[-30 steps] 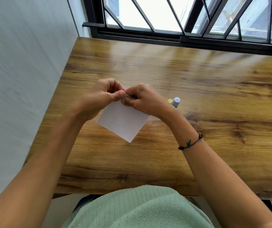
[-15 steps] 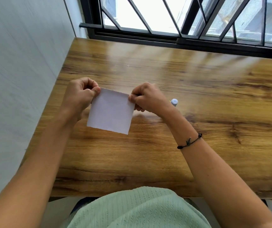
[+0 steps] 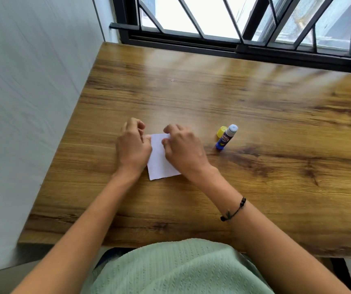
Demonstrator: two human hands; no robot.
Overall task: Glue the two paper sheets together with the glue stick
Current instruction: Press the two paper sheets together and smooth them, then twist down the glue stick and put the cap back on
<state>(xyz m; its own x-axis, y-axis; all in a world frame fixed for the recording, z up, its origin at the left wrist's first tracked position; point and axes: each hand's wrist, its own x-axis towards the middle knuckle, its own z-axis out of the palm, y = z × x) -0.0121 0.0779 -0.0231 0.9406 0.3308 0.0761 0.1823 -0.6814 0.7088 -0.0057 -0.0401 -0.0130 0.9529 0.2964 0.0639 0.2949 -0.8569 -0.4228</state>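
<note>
**Paper comes down from the air onto the table**

Half a second ago the white paper was held up by its two top corners, one in each hand; now the paper (image 3: 159,160) lies flat on the wooden table (image 3: 255,187) and both hands have come down on top of it. That reads as the pressing step: the sheets seem already stacked, and the hands are flattening them so the glue takes. Only one white rectangle shows, so I cannot tell whether two sheets lie there or one.

The left hand (image 3: 133,147) covers the paper's left edge, its fingers curled and blurred; whether they pinch the edge or just press it, I cannot tell. The right hand (image 3: 184,148) rests on the right side, fingertips (image 3: 167,130) bent down at the far edge, apparently pressing rather than gripping.

The glue stick (image 3: 225,137) stands uncapped to the right of the right hand's fingers, well apart from them, with its yellow cap (image 3: 221,131) just beside it.

Most of the paper hides beneath the hands; only the strip between them and the near corner show. No glue line is visible.
</note>
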